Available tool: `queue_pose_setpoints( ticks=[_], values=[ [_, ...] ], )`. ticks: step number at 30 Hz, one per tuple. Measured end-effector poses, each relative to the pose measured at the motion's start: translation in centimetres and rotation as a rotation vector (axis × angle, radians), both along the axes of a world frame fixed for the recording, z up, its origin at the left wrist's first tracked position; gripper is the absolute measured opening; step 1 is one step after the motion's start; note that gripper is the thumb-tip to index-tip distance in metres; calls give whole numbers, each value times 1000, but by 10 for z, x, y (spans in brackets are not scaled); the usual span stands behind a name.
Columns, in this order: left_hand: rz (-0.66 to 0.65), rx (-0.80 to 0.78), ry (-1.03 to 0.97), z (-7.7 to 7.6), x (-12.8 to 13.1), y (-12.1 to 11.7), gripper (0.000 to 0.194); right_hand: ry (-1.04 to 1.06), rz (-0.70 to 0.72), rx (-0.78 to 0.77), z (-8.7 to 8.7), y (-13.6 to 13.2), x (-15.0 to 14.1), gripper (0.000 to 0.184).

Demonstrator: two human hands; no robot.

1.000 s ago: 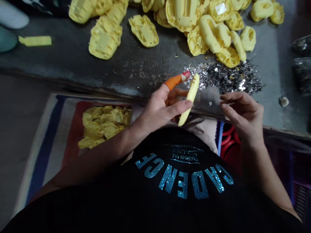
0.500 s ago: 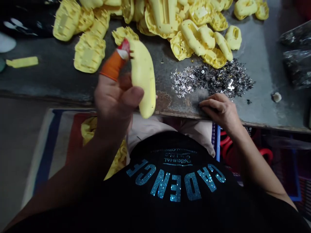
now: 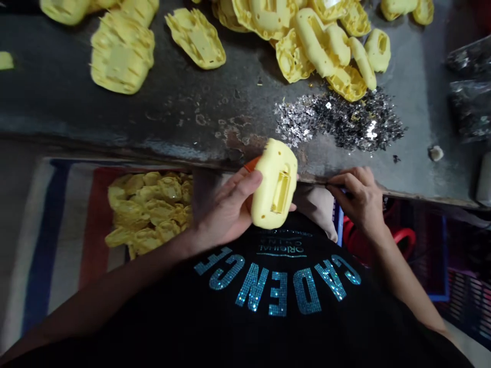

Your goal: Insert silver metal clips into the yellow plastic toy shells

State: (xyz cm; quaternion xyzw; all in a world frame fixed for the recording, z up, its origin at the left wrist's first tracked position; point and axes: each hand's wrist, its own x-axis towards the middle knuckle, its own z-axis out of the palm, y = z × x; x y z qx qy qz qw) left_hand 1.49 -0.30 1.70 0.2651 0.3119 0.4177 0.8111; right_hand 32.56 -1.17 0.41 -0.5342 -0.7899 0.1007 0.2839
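My left hand (image 3: pixel 233 207) grips a yellow plastic shell (image 3: pixel 270 197) just in front of the table edge, its outer side with a rectangular battery recess facing up. An orange finger cot shows behind the shell. At the table edge, my right hand (image 3: pixel 358 199) has thumb and fingers pressed together; whatever may be between them is too small to make out. Beyond the hands lies a loose pile of small shiny metal pieces (image 3: pixel 341 120). Further back is a heap of yellow shells (image 3: pixel 314 41), some showing their ribbed insides.
Separate yellow shells (image 3: pixel 123 53) lie on the dark table (image 3: pixel 53 112) at left. Below the edge, more yellow shells (image 3: pixel 153 214) sit on a striped sack (image 3: pixel 53 220). Plastic bags of metal pieces (image 3: pixel 471 110) and a whitish lump (image 3: pixel 436 153) are at right, red rings (image 3: pixel 402 240) below.
My left hand swung up to the left with the shell, then came back down and turned its recessed face up. My right hand reached the metal pieces' near side, then drew back to the edge.
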Motion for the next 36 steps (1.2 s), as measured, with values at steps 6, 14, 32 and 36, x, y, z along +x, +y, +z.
queue_pose_setpoints(
  ticks=[6,14,32,36],
  values=[
    [-310,-121,-165,-10,11,1,88,586,95,-273,34,0,-28,8],
    [-418,-126,-225,-12,13,-5,91,590,230,-348,61,20,-56,10],
    [-351,-115,-228,-17,16,-10,80,158,135,-115,79,7,-69,14],
    [-335,-109,-239,-18,17,-12,84,91,118,-78,79,5,-72,15]
  ],
)
